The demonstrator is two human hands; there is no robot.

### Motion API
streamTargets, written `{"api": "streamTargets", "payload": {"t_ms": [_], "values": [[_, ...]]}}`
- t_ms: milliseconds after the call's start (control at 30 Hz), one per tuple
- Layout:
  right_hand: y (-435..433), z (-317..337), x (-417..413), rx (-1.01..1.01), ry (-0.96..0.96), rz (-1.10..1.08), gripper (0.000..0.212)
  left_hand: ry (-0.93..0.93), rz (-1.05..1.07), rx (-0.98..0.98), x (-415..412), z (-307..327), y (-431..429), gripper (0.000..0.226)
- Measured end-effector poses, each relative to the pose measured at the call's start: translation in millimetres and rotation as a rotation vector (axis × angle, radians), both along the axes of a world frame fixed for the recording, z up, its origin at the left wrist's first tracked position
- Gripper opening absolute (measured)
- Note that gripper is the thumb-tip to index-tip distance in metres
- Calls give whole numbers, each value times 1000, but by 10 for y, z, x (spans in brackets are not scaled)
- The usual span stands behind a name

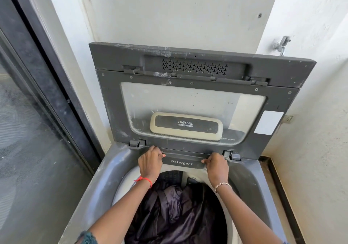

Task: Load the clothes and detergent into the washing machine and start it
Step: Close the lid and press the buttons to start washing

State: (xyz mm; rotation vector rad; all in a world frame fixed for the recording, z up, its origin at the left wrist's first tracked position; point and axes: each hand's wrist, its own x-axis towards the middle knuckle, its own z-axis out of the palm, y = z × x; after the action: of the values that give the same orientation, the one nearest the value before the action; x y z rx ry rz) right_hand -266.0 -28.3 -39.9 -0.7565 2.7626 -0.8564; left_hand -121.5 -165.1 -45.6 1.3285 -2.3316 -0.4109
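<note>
Washing machine (pixel 98 178) standing mid-frame, lid (pixel 188 102) propped against white wall (pixel 178 8). Left hand (pixel 149 162) and right hand (pixel 216 165) pinching detergent drawer (pixel 181 162) ends. Dark clothes (pixel 175 215) lying in drum, lower centre. Tap (pixel 281 45) upper right.

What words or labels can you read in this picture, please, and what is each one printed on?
"Detergent": on the detergent drawer, gripped by the left hand and right hand.
"DIGITAL": on the cream-framed panel on the open lid.
The small line under it, and the reversed print on the glass, are too blurred to read.
</note>
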Motion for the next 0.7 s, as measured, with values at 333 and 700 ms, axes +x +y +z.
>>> {"api": "streamTargets", "payload": {"t_ms": [333,700], "values": [[-131,1636,-26,-558,724,259,19,302,-415,-780,-309,1424,-40,63],[-309,2606,-413,-72,717,423,70,-99,-384,-658,-740,2557,-308,91]]}}
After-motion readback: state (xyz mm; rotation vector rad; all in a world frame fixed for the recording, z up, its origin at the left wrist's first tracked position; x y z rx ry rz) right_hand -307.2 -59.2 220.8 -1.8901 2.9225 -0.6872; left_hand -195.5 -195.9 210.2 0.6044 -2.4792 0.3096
